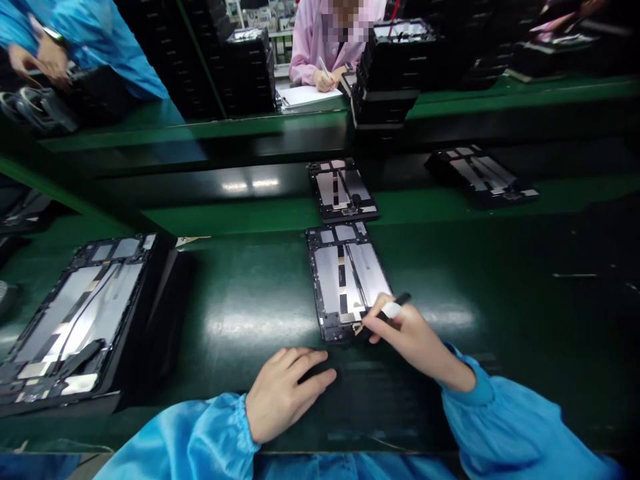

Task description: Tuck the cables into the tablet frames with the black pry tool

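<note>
A tablet housing (327, 280) with silver panels and a dark strip down its middle lies on the green bench in front of me. My right hand (400, 328) grips a slim black pen-like tool (404, 298) with a white patch. Its lower end reaches the housing's near right corner, where my fingers partly hide it; the exact kind of tool cannot be made out. Just short of the housing's near edge, my left hand (290, 390) rests palm down on the bench, fingers apart and holding nothing.
Directly behind stands another tablet housing (345, 190), with a further one (480, 175) at the back right. On my left is a stack of housings (75, 320). Beyond the ledge, a person in pink (313, 43) writes among tall black stacks (387, 80); a person in blue (115, 47) works at far left.
</note>
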`<action>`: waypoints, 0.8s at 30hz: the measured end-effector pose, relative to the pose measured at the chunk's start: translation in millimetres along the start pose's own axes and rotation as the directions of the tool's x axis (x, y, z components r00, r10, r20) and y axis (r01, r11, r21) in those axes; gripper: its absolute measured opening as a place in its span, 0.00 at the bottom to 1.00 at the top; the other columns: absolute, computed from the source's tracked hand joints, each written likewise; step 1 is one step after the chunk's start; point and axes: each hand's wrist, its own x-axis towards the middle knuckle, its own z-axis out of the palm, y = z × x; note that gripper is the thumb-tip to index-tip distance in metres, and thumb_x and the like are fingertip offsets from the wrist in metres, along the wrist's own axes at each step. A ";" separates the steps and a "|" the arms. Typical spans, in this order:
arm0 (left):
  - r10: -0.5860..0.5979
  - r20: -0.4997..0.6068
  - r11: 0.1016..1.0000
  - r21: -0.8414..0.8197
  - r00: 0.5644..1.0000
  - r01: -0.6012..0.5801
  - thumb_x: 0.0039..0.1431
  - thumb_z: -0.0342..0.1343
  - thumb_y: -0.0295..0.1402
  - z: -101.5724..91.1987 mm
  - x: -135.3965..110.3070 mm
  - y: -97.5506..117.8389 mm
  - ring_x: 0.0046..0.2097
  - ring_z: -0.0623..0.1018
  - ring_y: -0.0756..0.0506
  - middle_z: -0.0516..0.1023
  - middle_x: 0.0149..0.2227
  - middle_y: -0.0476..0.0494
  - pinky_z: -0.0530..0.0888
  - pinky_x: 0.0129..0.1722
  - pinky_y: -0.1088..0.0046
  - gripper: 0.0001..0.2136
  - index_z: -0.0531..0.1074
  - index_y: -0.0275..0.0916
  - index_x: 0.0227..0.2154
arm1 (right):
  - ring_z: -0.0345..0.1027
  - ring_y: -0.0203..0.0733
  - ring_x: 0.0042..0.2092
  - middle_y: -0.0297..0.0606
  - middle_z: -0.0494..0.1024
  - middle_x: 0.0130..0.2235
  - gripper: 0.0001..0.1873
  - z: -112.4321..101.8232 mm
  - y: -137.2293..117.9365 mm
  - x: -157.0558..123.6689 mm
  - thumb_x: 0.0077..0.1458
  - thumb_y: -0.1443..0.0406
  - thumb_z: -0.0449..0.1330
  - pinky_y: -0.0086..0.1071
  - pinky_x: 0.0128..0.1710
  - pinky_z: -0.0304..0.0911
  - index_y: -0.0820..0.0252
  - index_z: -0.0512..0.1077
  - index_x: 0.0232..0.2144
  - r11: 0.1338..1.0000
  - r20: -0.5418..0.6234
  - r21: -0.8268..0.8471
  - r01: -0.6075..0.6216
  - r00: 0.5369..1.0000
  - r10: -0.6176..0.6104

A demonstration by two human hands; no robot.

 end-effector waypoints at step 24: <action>0.003 -0.092 0.997 0.073 0.996 0.004 0.68 0.50 0.28 14.2 20.0 -24.9 0.43 0.75 0.47 0.79 0.43 0.43 0.73 0.40 0.71 0.10 0.73 0.39 0.47 | 0.79 0.44 0.28 0.31 0.76 0.21 0.10 2.8 -6.1 38.4 0.56 0.59 0.61 0.33 0.24 0.74 0.57 0.67 0.28 0.989 0.157 -0.027 -0.144 0.977 0.146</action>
